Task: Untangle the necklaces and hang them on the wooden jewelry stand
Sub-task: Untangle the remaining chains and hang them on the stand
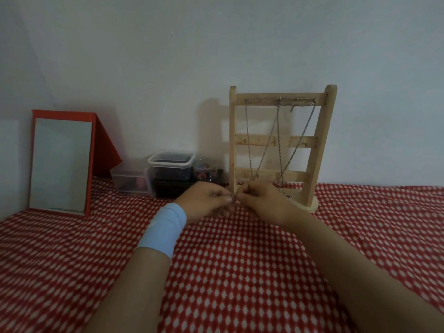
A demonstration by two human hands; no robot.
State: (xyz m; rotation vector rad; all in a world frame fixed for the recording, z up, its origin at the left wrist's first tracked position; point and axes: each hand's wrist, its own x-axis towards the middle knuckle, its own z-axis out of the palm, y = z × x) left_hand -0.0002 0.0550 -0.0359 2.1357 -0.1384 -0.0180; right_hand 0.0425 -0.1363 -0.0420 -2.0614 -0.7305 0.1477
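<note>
Near the back edge of the red-and-white patterned cloth (240,260), just before the wooden jewelry stand (312,150) whose top rail carries hung chains (264,145), the left hand (206,200) and right hand (262,200) meet, each pinching a thin silver necklace (234,197) between thumb and curled fingers.

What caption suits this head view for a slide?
The left hand and right hand pinch a necklace chain before the wooden jewelry stand, where necklaces hang.

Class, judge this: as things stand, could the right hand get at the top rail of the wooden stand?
Probably yes: the right hand sits just in front of the wooden stand, nothing lies between, though it is pinching a necklace.
</note>
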